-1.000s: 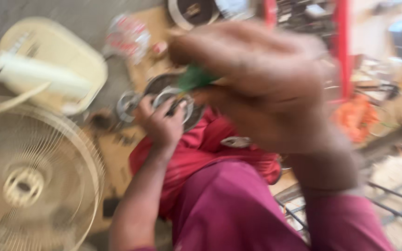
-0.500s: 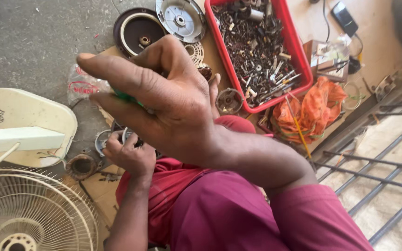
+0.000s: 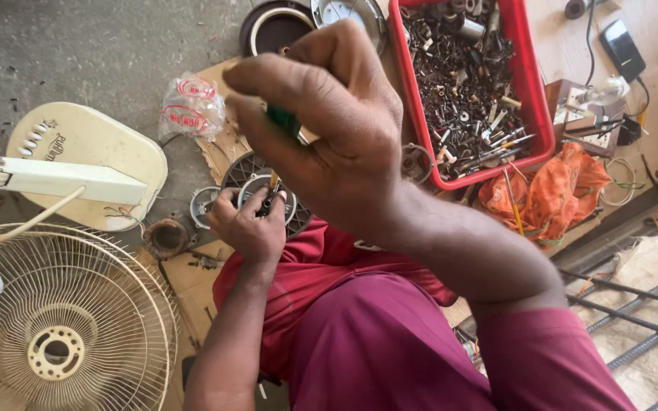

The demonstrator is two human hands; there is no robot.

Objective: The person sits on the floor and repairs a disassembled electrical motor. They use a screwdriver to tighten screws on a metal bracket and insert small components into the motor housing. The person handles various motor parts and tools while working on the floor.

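Concrete floor, cardboard sheet (image 3: 192, 281) mid-frame: left hand (image 3: 249, 228) fingers closed on round motor housing (image 3: 264, 190), rigid and weighty, best held by its rim, right hand (image 3: 329, 129) gripping green-handled screwdriver (image 3: 283, 122) above it, red parts tray (image 3: 527, 76) upper right.

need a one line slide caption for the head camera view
Right hand drives a green-handled screwdriver into a round fan motor housing steadied by the left hand, beside a red tray of parts.
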